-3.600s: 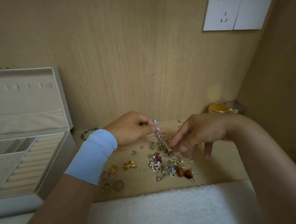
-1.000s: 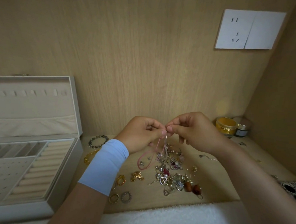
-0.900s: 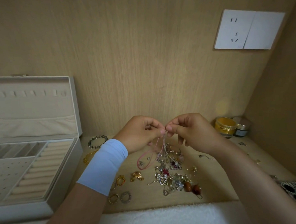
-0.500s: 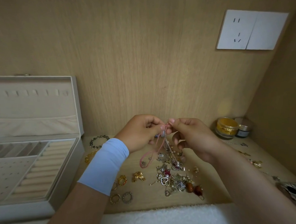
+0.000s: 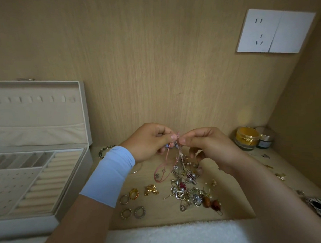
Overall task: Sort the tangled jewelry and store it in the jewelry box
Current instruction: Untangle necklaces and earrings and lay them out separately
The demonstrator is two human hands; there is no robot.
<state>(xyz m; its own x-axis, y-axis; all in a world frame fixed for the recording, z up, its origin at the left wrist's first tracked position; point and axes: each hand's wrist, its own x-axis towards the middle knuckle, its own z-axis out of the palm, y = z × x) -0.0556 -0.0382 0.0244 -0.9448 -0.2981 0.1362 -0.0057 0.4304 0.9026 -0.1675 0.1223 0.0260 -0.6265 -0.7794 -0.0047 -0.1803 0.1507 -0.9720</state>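
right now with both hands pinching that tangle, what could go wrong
1. The left hand and right hand pinch the pink cord and thin chains at almost one spot; pulling apart could tighten the tangle or snap a chain.
2. The strands hang down into the pile; lifting higher could drag pieces along and scatter them towards the towel, where small ones might get lost.
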